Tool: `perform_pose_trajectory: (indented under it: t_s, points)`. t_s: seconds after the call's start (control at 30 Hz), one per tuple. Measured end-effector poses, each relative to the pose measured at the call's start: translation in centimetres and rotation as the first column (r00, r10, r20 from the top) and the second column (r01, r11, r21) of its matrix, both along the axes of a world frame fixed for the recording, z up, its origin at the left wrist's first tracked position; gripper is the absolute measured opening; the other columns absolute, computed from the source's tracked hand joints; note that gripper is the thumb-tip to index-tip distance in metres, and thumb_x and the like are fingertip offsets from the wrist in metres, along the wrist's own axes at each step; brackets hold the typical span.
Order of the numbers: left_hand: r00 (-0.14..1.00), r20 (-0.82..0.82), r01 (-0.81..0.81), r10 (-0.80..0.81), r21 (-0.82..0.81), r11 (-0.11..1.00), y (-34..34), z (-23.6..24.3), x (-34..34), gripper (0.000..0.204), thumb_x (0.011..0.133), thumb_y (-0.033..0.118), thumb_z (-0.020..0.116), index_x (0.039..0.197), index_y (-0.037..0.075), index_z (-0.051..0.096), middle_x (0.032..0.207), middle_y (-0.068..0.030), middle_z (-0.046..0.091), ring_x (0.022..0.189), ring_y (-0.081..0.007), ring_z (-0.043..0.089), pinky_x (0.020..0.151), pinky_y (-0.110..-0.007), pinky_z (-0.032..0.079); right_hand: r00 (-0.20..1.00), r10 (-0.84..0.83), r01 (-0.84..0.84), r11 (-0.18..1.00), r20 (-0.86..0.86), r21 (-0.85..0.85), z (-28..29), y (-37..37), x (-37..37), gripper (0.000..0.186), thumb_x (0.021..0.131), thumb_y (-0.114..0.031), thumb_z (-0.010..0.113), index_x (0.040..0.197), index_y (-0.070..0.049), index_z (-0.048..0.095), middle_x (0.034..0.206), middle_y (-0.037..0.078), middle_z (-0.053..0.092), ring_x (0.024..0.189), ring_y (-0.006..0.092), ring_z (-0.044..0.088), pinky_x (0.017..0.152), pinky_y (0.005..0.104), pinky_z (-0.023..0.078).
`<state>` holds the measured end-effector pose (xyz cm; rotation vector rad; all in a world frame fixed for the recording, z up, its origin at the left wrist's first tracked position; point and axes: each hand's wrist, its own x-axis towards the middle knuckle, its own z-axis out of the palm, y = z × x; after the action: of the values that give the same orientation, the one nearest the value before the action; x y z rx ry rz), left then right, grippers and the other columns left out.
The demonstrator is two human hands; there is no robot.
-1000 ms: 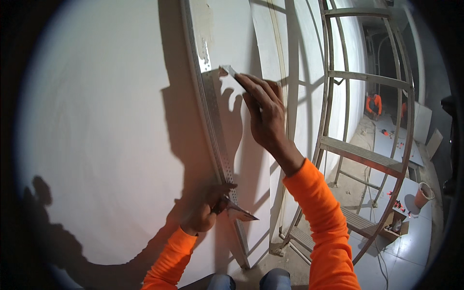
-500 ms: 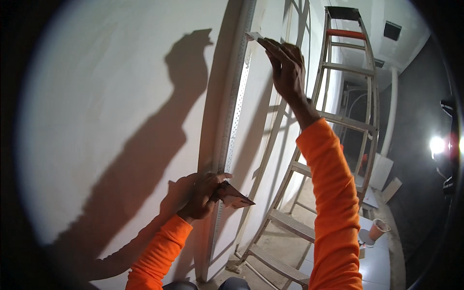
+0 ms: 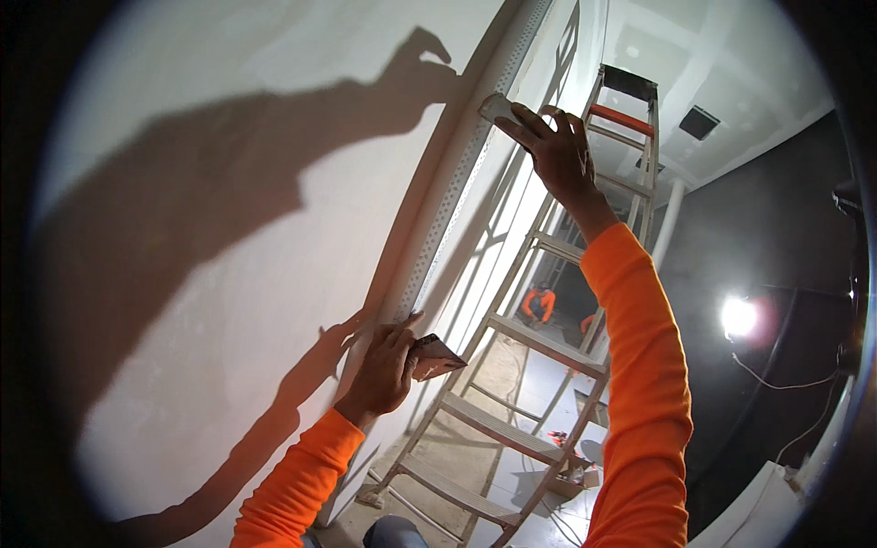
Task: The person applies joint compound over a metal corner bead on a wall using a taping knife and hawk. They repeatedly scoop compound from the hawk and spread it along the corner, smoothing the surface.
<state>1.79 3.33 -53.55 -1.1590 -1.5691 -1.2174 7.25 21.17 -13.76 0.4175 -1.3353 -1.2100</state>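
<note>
Raised up high, my right hand (image 3: 562, 164) grips a small putty knife (image 3: 499, 108) between thumb and fingers, its pale blade against the upper part of a perforated metal corner bead (image 3: 445, 183). The bead runs up the edge of the wall. Lower down, my left hand (image 3: 376, 373) is closed on a flat scraper blade (image 3: 437, 358) smeared with compound, its corner pointing right. The left fingertips reach the bead's lower part. The scraper's handle, if it has one, is hidden by the hand.
A tall stepladder (image 3: 548, 345) stands close on the right. Beyond it a person in orange (image 3: 537, 303) crouches on the floor. A bright work lamp (image 3: 738, 318) with a cable shines at the right. My arms' shadows fall across the pale wall (image 3: 183, 338).
My view has tilted and swung right, bringing the lamp and crouching person into sight. The right hand with its putty knife sits slightly lower in view; both hands keep their grips.
</note>
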Motion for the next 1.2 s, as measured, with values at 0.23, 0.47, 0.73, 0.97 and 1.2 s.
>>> perform_pose_trajectory:
  t_s: [0.23, 0.47, 0.73, 0.97, 1.2]
  points:
    - [0.999, 0.019, 0.050, -0.051, 0.024, 0.998, -0.4, 0.1, 0.5, 0.024, 0.103, 0.006, 0.055, 0.124, -0.004, 0.060, 0.153, -0.0220, 0.053, 0.129, -0.0435, 0.052, 0.114, -0.051, 0.042, 0.986, -0.141, 0.146, 0.988, 0.088, -0.051, -1.9, -5.6, 5.8, 0.038, 0.098, -0.005, 0.065, 0.135, -0.011, 0.068, 0.128, 0.007, 0.074, 0.119, 0.0270, 0.067, 0.100, 0.0441, 0.055]
    - [1.000, 0.020, -0.009, 0.008, 0.077, 0.997, 0.4, 0.1, 0.7, 0.022, 0.104, 0.012, 0.058, 0.119, -0.004, 0.062, 0.153, -0.0194, 0.056, 0.122, -0.0378, 0.055, 0.107, -0.047, 0.047, 0.929, -0.359, 0.368, 0.919, 0.088, -0.141, 4.0, -10.3, 1.7, 0.020, 0.103, -0.012, 0.061, 0.116, -0.002, 0.072, 0.105, 0.019, 0.078, 0.106, 0.0314, 0.073, 0.088, 0.0425, 0.063]
    - [0.999, 0.040, 0.003, -0.007, 0.114, 0.993, 0.6, -0.3, 0.7, 0.021, 0.106, 0.014, 0.058, 0.114, -0.004, 0.063, 0.150, -0.0235, 0.057, 0.123, -0.0423, 0.056, 0.108, -0.049, 0.047, 0.898, -0.385, 0.411, 0.907, 0.213, -0.092, -0.3, -12.2, -0.2, 0.017, 0.100, -0.009, 0.063, 0.106, 0.002, 0.074, 0.101, 0.020, 0.076, 0.104, 0.0306, 0.072, 0.091, 0.0393, 0.063]
    - [0.996, 0.069, 0.052, -0.063, 0.146, 0.988, 0.4, -0.3, 1.0, 0.019, 0.105, 0.012, 0.059, 0.114, -0.005, 0.064, 0.148, -0.0238, 0.058, 0.125, -0.0418, 0.057, 0.110, -0.049, 0.046, 0.881, -0.150, 0.263, 0.944, 0.449, -0.201, -1.4, -12.2, 2.8, 0.026, 0.107, -0.013, 0.055, 0.119, -0.003, 0.075, 0.101, 0.022, 0.075, 0.104, 0.0363, 0.070, 0.090, 0.0493, 0.059]
    - [0.998, 0.059, 0.016, -0.025, 0.152, 0.988, 0.5, -0.3, 0.8, 0.021, 0.103, 0.015, 0.061, 0.117, -0.001, 0.064, 0.149, -0.0188, 0.059, 0.124, -0.0394, 0.056, 0.108, -0.048, 0.047, 0.969, -0.244, 0.244, 0.970, 0.022, 0.014, 6.7, -6.6, 1.8, 0.050, 0.100, -0.015, 0.073, 0.147, -0.026, 0.062, 0.137, 0.002, 0.071, 0.122, 0.0275, 0.063, 0.101, 0.0499, 0.052]
